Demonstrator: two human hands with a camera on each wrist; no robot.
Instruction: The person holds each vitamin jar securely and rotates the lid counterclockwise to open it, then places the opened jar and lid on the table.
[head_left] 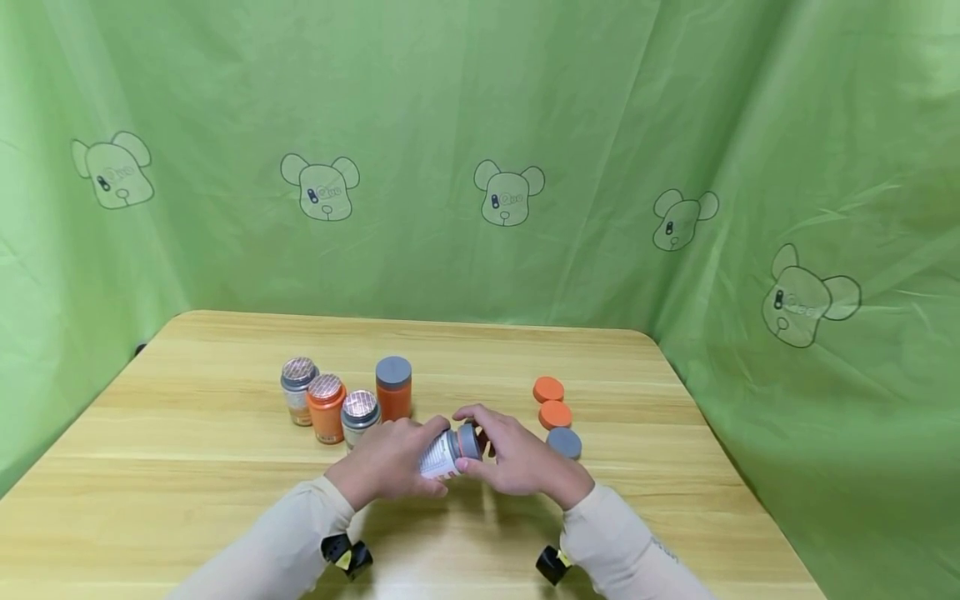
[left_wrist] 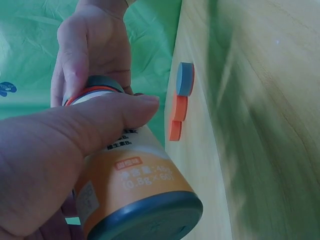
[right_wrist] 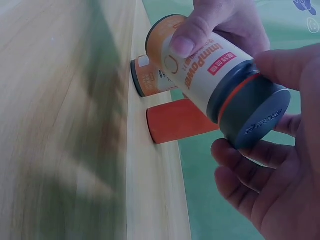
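Observation:
A white and orange supplement bottle is tilted above the table, its grey cap pointing right. My left hand grips its body, the thumb laid across the label in the left wrist view. With thumb and fingers around the rim, my right hand holds the cap; an orange ring shows between cap and neck in the right wrist view. Left of the hands stand an orange bottle with a grey cap and three uncapped bottles with foil seals: a grey-necked one, an orange one and another grey-necked one.
Right of my hands lie two orange caps and a grey cap in a row on the wooden table. A green curtain with bear-face drawings hangs behind and along the sides.

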